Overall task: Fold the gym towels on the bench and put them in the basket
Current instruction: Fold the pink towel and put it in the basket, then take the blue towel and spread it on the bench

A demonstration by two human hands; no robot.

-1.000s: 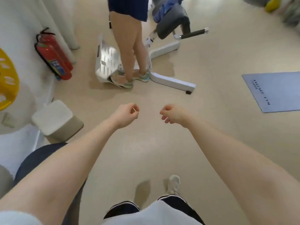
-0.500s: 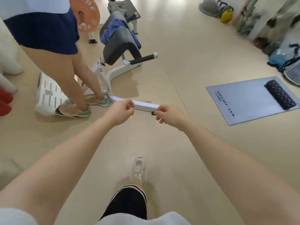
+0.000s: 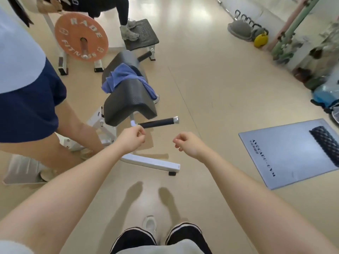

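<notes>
**Towel on bench pad, hands empty**

Towel [image 3: 122, 77], blue: crumpled across the far end of the grey padded bench [image 3: 129, 99], one end hanging down its right side. Left hand [image 3: 130, 140] and right hand [image 3: 188, 146]: raised near the bench, apart, fingers loosely curled, gripping nothing. Grey mat [image 3: 291, 153]: right, on the floor. Orange weight plate [image 3: 80, 36]: far left.

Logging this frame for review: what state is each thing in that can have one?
Towel: unfolded, crumpled on the bench.
Bench: upright, towel draped over its pad.
Left hand: loosely closed, empty.
Right hand: loosely closed, empty.
Roller: lying on the mat.
Mat: flat on the floor.
Basket: not in view.
</notes>
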